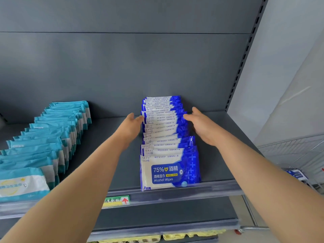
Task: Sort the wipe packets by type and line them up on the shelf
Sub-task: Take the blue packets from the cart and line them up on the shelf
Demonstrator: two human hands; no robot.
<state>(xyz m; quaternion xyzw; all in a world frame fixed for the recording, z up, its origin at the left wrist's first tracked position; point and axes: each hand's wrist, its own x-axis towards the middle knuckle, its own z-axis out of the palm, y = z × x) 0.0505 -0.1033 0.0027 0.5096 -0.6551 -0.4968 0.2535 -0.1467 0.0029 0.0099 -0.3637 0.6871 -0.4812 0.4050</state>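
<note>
From the head camera, we see the blue-and-white alcohol wipe packets standing on edge in one row at centre frame, running from the shelf lip back to the rear panel. The teal wipe packets form their own row at lower left, well apart.

The left hand and right hand flank the blue row about midway back. Both have fingers straight and spread, and their tips touch the row's side edges without gripping anything.

The sorting looks done to us, and the step in hand is squaring the row. The middle packets sit slightly staggered, so we would press inward evenly from both sides and slide the palms forward. We would keep the pressure light so the upright packets don't topple. The front packet should end up flush above the shelf-edge label.
</note>
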